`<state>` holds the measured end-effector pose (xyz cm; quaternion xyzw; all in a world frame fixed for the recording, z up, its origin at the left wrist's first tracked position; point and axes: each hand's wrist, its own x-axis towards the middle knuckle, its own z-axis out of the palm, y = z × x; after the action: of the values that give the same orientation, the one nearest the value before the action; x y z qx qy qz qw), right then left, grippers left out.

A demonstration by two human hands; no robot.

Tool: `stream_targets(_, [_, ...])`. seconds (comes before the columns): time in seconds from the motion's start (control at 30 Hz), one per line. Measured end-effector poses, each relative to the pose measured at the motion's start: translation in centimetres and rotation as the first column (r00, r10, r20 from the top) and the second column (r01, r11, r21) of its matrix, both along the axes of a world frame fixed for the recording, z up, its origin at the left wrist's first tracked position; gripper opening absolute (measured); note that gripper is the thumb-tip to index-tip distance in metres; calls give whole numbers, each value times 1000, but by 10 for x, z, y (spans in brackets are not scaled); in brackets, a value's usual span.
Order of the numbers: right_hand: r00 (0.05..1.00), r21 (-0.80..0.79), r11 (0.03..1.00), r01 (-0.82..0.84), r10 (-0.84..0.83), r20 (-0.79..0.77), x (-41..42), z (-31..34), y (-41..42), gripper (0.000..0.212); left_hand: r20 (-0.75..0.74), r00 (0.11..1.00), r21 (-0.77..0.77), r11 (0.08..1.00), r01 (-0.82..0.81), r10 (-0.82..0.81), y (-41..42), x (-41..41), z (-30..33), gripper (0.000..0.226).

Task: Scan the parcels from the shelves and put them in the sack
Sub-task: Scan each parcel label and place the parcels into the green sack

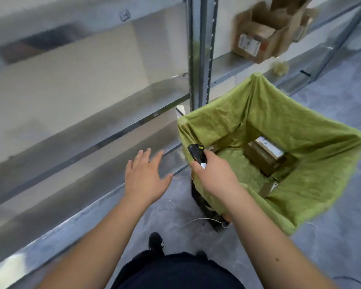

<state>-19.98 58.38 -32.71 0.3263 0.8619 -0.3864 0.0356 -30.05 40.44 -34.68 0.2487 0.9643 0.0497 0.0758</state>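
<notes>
A black scanner (pixel 197 156) is held in the right hand (pixel 214 174), fingers curled round it, over the green sack (pixel 300 126). The left hand (pixel 147 178) is spread flat, holding nothing. Parcels (pixel 266 156) lie in the sack; others (pixel 258 40) (blurred) are seen on the shelf (pixel 227 65).

Both forearms are bare, with no sleeves, and the left hand (pixel 146 176) and right hand (pixel 215 176) wear no gloves. Dark trousers (pixel 175 272); black shoe (pixel 155 241).
</notes>
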Motion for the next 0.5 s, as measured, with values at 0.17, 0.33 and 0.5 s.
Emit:
stream_targets(0.17, [978,62,979,-195,199,-63,-39,18,-65,44,-35,979,55,979,-196,199,-81,-6,19,83])
stream_targets(0.33, [928,139,923,-358,368,-60,-68,41,-142,55,-91,947,107,948,-298,308,-167,-5,44,88])
stream_targets(0.5, [846,348,805,-480,530,-59,-88,84,-228,59,-167,922,160,932,-326,351,-255,-7,91,90])
